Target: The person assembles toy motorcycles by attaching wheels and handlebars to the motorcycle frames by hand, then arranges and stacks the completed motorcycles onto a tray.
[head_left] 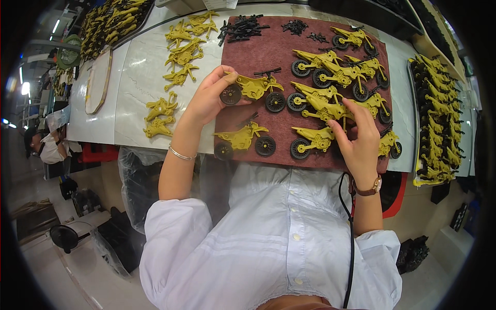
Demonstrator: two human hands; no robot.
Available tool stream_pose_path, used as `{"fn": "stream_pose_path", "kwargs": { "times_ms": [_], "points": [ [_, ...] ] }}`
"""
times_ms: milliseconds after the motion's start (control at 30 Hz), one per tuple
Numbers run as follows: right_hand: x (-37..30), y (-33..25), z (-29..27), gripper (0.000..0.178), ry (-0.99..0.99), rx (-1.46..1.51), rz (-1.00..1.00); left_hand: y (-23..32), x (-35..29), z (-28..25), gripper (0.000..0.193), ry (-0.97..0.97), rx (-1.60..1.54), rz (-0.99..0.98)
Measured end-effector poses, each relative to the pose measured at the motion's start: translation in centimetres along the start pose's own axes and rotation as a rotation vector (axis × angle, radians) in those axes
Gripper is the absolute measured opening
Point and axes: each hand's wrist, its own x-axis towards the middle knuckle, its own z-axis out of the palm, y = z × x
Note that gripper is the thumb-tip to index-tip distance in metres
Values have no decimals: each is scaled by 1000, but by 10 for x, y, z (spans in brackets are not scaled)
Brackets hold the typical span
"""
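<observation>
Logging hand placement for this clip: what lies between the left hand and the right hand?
In the head view, the yellow toy motorcycle held by the left hand, then more motorcycles on the reddish mat.

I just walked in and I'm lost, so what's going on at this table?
A person's left hand holds a yellow toy motorcycle over a maroon mat. The right hand is at another motorcycle on the mat; whether it grips is unclear. Loose black parts lie toward the far edge, and wheelless yellow bodies lie left of the mat.
</observation>
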Motion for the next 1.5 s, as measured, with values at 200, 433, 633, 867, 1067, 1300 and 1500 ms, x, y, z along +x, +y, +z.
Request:
{"fn": "stream_pose_path", "kwargs": {
  "times_ms": [200, 433, 633, 867, 1067, 1300, 1500],
  "points": [
    [2, 9, -1, 40, 107, -232, -223, 6, -6, 6, 30, 23, -82, 50],
    [14, -36, -11, 34, 211, 25, -303, 7, -30, 56, 34, -131, -248, 57],
    [17, -46, 8, 29, 158, 26, -468, -10, -35, 78, 38, -140, -358, 82],
    [13, -42, 13, 28, 81, 0, -443, -13, -35, 81, 45, -189, -356, 73],
    [12, -41, 15, 28, 61, 23, -426, -16, -36, 79, 43, -239, -411, 98],
    [9, -37, 15, 37, 170, 111, -339, -15, -41, 95, 21, -3, -134, 142],
    [8, -27, 8, 34, -139, 808, 113, -14, -43, 105, 22, -32, 11, 213]
  ]
}}
